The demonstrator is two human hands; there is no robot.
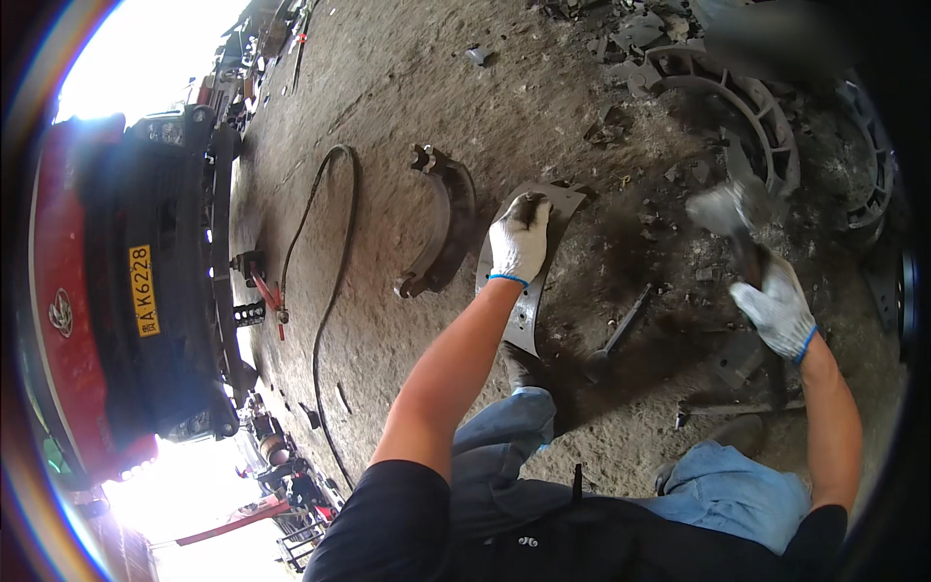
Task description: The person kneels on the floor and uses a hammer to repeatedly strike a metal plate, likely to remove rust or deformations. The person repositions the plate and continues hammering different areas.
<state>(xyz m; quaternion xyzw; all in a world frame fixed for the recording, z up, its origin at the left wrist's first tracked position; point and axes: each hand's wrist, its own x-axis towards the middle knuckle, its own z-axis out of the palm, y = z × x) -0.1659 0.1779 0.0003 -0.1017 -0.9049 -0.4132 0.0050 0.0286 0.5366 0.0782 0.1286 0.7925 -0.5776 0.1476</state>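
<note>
A gloved left hand (519, 242) presses flat and open on a curved metal brake shoe (529, 291); the right hand (776, 310) grips a motion-blurred hammer (727, 218) over the gritty concrete floor (407, 126).

The dusty concrete floor (407, 97) carries 2 curved brake shoes (441, 228), side by side, and a black hose (325, 252) looping left of them. A hammer (616, 335) lies among dark debris (621, 116) to the right.

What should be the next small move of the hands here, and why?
Probably bring the hammer down onto the curved metal plate near its upper end. The right hand grips the handle with the head raised and blurred, and the left hand presses the plate flat on the ground, so keep those fingers away from the strike point.
</note>
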